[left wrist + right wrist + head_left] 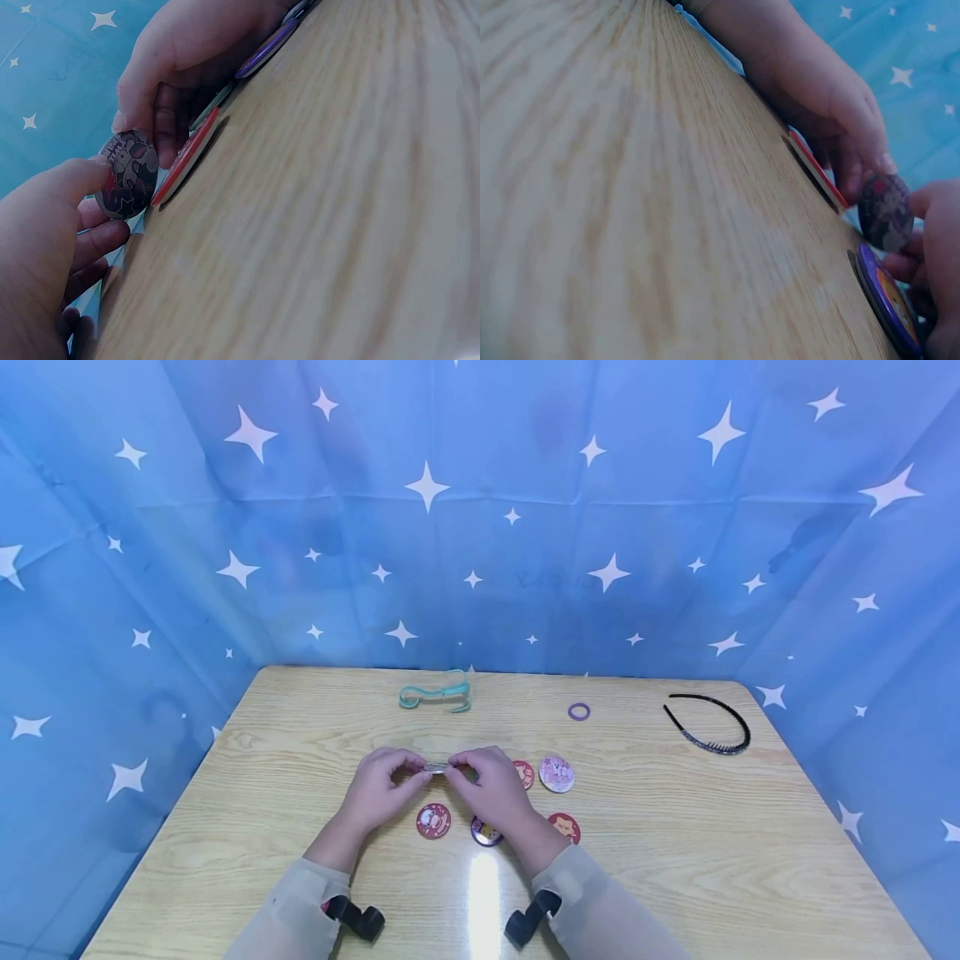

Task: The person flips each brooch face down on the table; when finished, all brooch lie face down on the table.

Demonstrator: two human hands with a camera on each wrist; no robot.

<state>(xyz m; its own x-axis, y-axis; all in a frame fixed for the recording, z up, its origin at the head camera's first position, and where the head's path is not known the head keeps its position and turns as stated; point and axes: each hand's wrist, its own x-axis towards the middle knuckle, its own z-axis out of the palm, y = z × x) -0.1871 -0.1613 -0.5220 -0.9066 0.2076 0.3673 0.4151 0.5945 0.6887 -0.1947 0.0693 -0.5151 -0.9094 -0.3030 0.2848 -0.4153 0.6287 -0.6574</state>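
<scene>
Between my two hands, a dark round button badge (436,768) with a grey and red cartoon print is held up above the table. My left hand (381,785) pinches one edge with thumb and fingers; my right hand (491,785) pinches the opposite edge. In the left wrist view the printed face of the badge (131,176) is turned to the camera. Below the hands lies a red badge (433,821). A purple-rimmed badge (486,833) is partly covered by the right wrist, and another red badge (564,827) lies beside that forearm.
Right of my right hand are a pink badge (557,773) and a partly hidden red badge (524,773). Farther back lie a teal looped cord-like item (435,692), a purple ring (579,712) and a black headband (727,748). A blue starred curtain (480,535) surrounds the wooden table (712,843).
</scene>
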